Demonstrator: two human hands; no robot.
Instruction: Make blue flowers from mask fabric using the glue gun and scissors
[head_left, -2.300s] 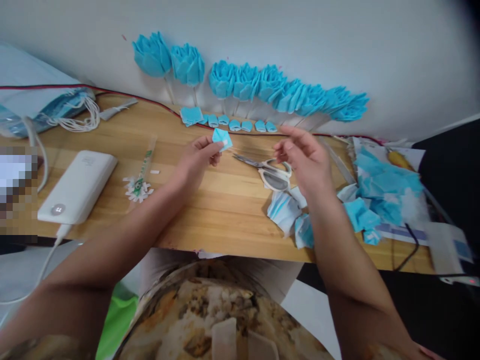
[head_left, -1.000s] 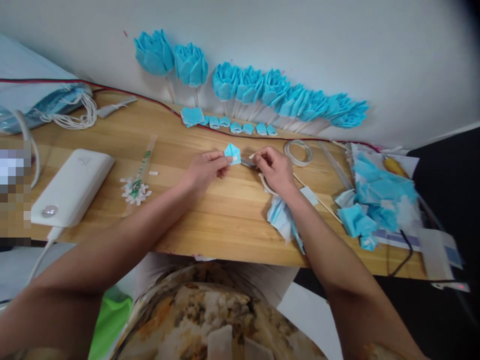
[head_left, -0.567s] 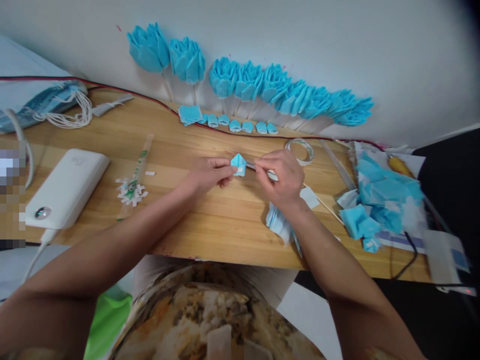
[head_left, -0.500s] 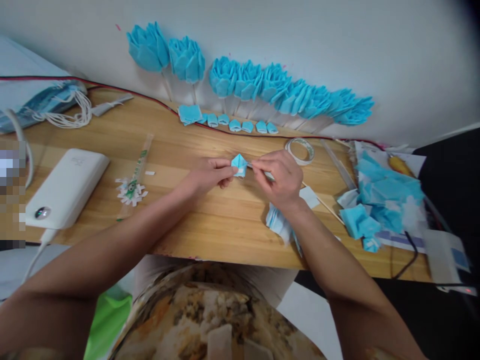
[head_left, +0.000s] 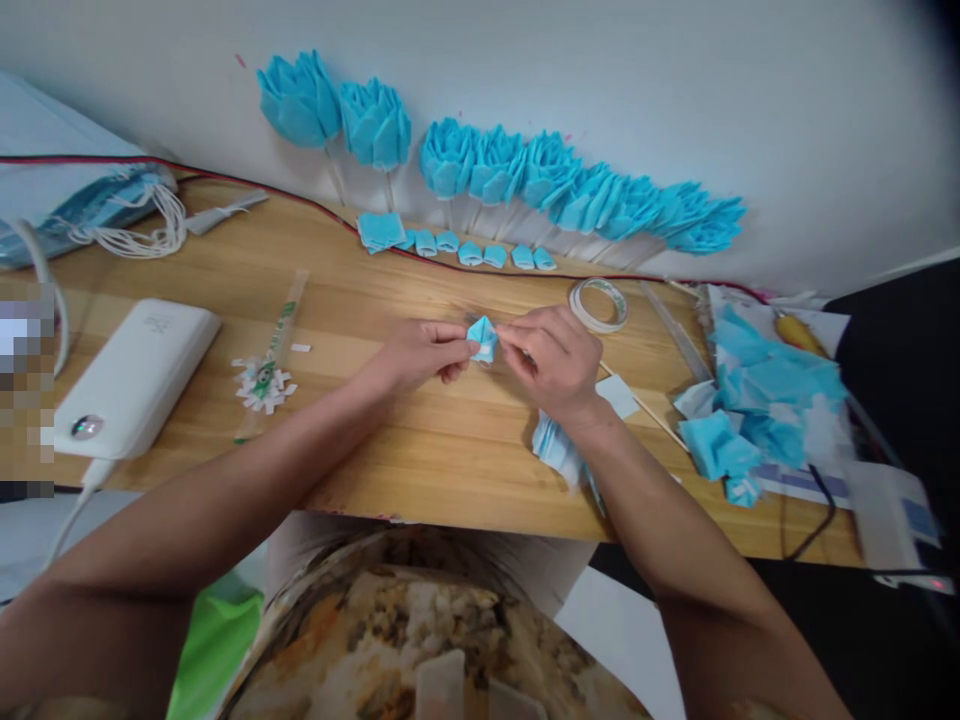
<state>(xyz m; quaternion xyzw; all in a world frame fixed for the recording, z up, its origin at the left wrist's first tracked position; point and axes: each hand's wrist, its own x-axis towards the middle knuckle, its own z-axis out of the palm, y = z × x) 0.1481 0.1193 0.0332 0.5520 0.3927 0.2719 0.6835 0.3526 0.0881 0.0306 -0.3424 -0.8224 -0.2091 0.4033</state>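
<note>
A small folded blue paper piece (head_left: 482,338) is pinched between both my hands above the middle of the wooden table (head_left: 420,430). My left hand (head_left: 416,352) grips its left side with thumb and fingers closed. My right hand (head_left: 551,360) pinches its right side, fingers curled. A tape roll (head_left: 598,303) lies just beyond my right hand. Folded blue-and-white paper (head_left: 559,447) sits under my right wrist.
Several blue paper flowers (head_left: 495,165) lean against the wall, with small folded blue pieces (head_left: 457,245) below them. A white power bank (head_left: 131,375) lies at the left, a heap of blue paper scraps (head_left: 757,400) at the right, a thin stick (head_left: 645,405) near it.
My right hand came down from the air to the blue piece and now pinches it with the left. The hands have drawn closer together and slightly lower.
</note>
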